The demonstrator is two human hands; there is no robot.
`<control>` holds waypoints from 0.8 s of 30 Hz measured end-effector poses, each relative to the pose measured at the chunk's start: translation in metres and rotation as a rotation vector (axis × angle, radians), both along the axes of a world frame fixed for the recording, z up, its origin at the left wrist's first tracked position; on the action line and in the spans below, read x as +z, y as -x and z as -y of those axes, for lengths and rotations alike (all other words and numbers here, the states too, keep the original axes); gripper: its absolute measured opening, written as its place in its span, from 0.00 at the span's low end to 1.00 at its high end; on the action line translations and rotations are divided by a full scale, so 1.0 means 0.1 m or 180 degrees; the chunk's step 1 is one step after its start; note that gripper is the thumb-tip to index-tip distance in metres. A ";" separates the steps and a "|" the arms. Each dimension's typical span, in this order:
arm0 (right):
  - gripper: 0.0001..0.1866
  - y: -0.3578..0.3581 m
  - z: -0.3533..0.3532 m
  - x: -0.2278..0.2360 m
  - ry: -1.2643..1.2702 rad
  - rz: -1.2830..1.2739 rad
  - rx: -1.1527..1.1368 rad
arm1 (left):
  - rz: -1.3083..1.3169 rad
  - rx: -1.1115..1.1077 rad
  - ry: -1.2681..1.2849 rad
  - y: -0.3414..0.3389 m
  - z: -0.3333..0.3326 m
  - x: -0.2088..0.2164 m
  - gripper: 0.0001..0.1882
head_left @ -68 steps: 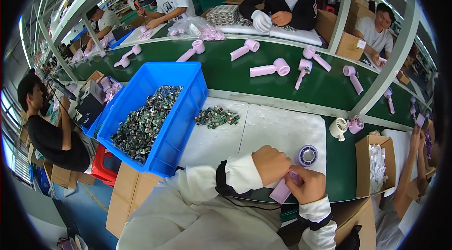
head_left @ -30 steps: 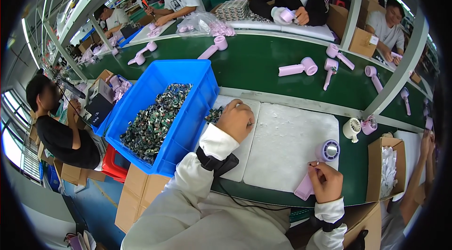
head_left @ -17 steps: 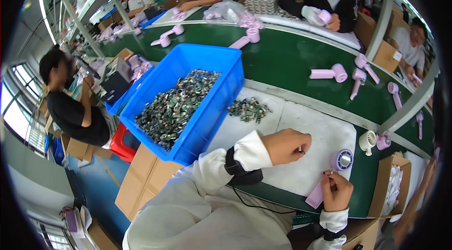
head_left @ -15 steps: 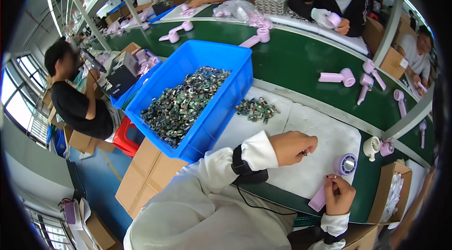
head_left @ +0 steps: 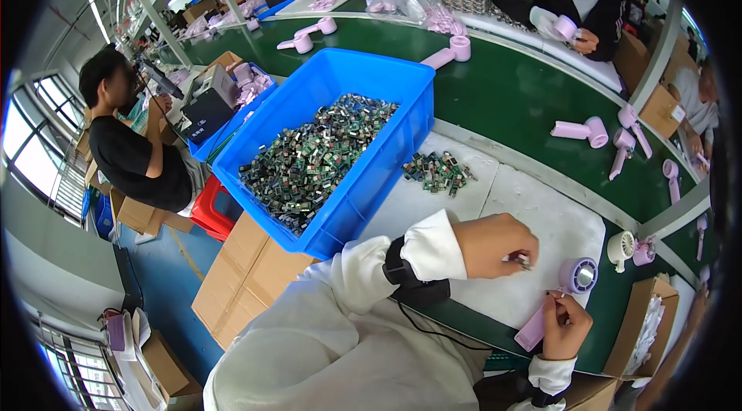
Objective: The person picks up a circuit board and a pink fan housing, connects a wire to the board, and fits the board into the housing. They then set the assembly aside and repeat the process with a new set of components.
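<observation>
My left hand (head_left: pixel 495 245) hovers above the white mat (head_left: pixel 510 206), its fingers pinched on a small circuit board (head_left: pixel 525 260) that pokes out past the fingertips. To its right, my right hand (head_left: pixel 568 324) grips a pale purple handheld fan at the mat's near right corner. The fan's handle (head_left: pixel 531 329) points toward me, and its round head (head_left: pixel 578 276) with a silver centre lies beyond my fingers. Part of the handle is hidden by my right hand. A loose pile of circuit boards (head_left: pixel 438 172) rests on the mat beside the blue bin.
A large blue bin (head_left: pixel 369 214) full of small circuit boards stands on the left. Several purple fan bodies (head_left: pixel 573 131) lie along the green conveyor belt (head_left: pixel 502 98). A cream fan part (head_left: pixel 621 248) and an open carton (head_left: pixel 648 326) are at the right. Co-workers sit across the belt.
The whole view has shifted, so the scene sits further right. In my left hand the circuit board shows more plainly between the fingertips. My right hand keeps its hold on the fan.
</observation>
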State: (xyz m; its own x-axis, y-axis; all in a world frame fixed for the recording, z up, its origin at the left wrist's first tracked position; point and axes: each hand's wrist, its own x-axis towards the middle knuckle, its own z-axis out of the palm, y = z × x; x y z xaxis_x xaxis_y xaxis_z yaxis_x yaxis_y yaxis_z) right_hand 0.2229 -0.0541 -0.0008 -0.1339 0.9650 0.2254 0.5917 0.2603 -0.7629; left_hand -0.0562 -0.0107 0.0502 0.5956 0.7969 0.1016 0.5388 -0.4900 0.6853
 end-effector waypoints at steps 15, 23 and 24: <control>0.06 0.15 0.05 0.15 -0.1173 0.0082 -0.0165 | 0.2482 0.0462 0.2678 -0.52 0.10 -0.42 0.16; 0.07 0.17 0.04 0.10 -0.1383 0.0412 -0.0027 | 0.2589 0.0471 0.2732 -0.56 0.21 -0.38 0.16; 0.07 0.17 0.04 0.10 -0.1373 0.0403 -0.0036 | 0.2562 0.0493 0.2727 -0.57 0.22 -0.37 0.16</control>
State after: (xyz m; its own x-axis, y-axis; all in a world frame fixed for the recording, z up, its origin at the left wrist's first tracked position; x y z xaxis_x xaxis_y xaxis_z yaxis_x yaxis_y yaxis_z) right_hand 0.2059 -0.0581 0.0089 -0.1764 0.7879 0.5900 0.6782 0.5317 -0.5073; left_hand 0.0005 -0.0323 0.0135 0.4957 0.8454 -0.1989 -0.1841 0.3261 0.9272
